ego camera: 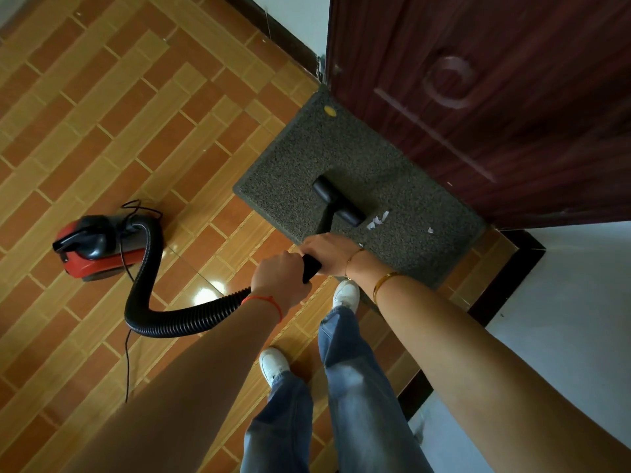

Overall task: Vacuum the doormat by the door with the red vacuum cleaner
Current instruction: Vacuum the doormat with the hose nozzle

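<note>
A dark grey doormat (307,155) lies on the tiled floor against a dark red door (495,97). The black vacuum nozzle (338,201) rests flat on the mat's middle, with white paper scraps (377,220) just right of it. My left hand (281,273) and my right hand (329,252) both grip the black wand (310,268), left behind right. A ribbed black hose (150,295) curves from the wand back to the red vacuum cleaner (92,247) standing on the floor at left.
A thin black power cord (127,363) trails over the tiles below the cleaner. My two white shoes (273,365) stand at the mat's near edge. White walls with a dark skirting board (505,271) flank the door.
</note>
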A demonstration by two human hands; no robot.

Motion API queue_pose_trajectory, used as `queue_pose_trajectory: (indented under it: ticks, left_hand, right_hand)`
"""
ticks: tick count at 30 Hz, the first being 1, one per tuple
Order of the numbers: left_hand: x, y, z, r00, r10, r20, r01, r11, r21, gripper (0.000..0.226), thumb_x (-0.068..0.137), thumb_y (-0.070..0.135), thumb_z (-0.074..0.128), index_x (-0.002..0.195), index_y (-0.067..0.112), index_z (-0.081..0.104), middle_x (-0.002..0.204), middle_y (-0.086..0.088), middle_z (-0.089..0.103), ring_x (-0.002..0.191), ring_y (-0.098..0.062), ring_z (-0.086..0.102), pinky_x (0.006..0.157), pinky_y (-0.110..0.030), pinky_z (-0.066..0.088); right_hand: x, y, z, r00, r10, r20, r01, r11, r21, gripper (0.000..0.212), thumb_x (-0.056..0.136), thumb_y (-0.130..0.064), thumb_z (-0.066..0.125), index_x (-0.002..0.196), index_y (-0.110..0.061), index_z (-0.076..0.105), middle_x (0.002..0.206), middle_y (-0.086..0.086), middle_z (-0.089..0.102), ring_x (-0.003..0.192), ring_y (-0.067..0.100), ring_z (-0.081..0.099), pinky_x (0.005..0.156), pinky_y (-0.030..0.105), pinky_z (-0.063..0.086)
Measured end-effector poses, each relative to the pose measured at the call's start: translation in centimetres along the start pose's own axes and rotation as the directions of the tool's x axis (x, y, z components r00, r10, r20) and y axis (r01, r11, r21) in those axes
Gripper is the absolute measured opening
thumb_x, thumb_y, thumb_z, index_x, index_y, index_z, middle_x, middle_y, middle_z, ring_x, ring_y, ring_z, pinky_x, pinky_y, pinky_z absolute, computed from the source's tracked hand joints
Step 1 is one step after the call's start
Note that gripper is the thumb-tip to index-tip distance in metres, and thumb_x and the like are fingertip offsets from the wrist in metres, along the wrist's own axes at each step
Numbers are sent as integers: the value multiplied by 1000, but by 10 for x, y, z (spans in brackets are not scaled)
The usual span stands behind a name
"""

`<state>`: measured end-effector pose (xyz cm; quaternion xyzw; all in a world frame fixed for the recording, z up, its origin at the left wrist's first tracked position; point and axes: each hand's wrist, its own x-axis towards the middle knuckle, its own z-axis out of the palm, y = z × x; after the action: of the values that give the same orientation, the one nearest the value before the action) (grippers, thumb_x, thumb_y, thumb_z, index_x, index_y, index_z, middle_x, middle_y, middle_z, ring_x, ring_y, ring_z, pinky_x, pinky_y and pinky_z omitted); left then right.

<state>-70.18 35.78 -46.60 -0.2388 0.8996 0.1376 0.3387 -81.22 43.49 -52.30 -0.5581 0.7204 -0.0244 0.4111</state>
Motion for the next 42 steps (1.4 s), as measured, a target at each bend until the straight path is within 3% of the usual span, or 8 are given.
queue_pose_trajectory:
  ticks: [10,15,18,22,29,33,42]
  left_hand:
    - [80,56,-39,1000,-3,3,3,997,-81,10,86,25,54,89,15,56,65,4,49,53,-14,49,44,-25,36]
    - [118,80,-63,999,34,-10,-35,993,-116,11,85,26,57,88,16,55,65,4,49,58,-17,52,47,-26,39]
    - [134,90,-74,999,38,14,-36,989,-146,16,81,27,59,93,16,59,70,3,53,62,-18,55,51,-28,43]
    - [139,94,-79,998,47,41,-38,982,-184,18,79,28,61,93,16,59,72,3,56,65,-17,59,51,-27,45]
    - [120,76,-73,983,23,182,33,954,-298,15,79,26,59,86,15,64,63,2,64,57,-11,66,49,-23,53]
    - [93,51,-63,959,39,280,66,932,-355,13,81,24,61,84,12,65,54,1,66,43,-5,64,41,-17,47]
    - [13,-18,-20,973,-74,217,142,936,-321,17,75,30,60,82,14,59,64,1,58,49,-12,57,40,-20,37]
  right_hand:
    - [9,90,-55,1000,14,5,-13,992,-129,12,94,-18,51,101,-12,58,108,7,59,97,25,62,74,35,48]
    - [15,133,-76,995,87,-57,-93,987,-129,15,91,-8,54,105,-14,59,113,6,58,115,24,54,88,42,53]
    - [15,150,-83,982,170,-82,-177,980,-88,17,91,-2,53,104,-13,58,114,7,55,104,24,60,83,40,54]
    - [12,159,-86,981,173,-83,-179,981,-71,17,90,0,55,103,-12,57,111,7,57,102,22,60,82,38,55]
    - [9,138,-75,984,168,-51,-173,980,-99,26,87,3,55,107,-14,55,114,6,56,107,24,59,80,39,55]
    - [8,107,-61,991,131,-19,-132,979,-152,23,89,-2,56,110,-10,56,118,9,56,110,26,59,79,40,54]
    - [19,5,-16,999,31,34,-26,991,-129,19,89,-4,55,106,-11,58,114,8,58,103,27,62,82,43,54]
